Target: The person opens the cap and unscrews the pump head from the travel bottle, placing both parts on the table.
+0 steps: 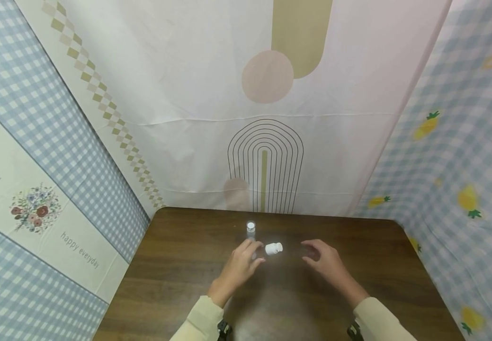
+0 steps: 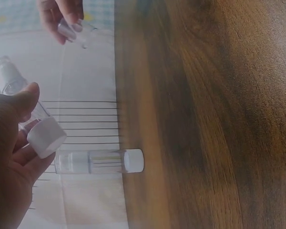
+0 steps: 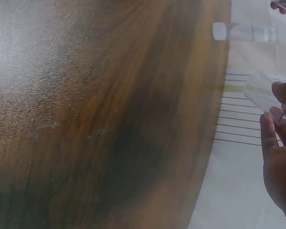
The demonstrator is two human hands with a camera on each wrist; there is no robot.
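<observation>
My left hand (image 1: 238, 264) grips a small pump bottle (image 2: 46, 137) by its clear middle, thumb on one side and fingers on the other. It has a white pump top and a thick white base, and it is tilted. To the right, apart from it, my right hand (image 1: 328, 264) pinches a clear plastic cap (image 3: 261, 93) between thumb and fingers; in the head view this cap is barely visible. Just beyond the left hand, a similar bottle (image 1: 251, 228) stands upright on the table, its clear cap on over the white pump.
The dark wooden table (image 1: 177, 265) has rounded back corners. Behind it hangs a white patterned cloth (image 1: 194, 156); blue checked cloths (image 1: 450, 156) hang at both sides.
</observation>
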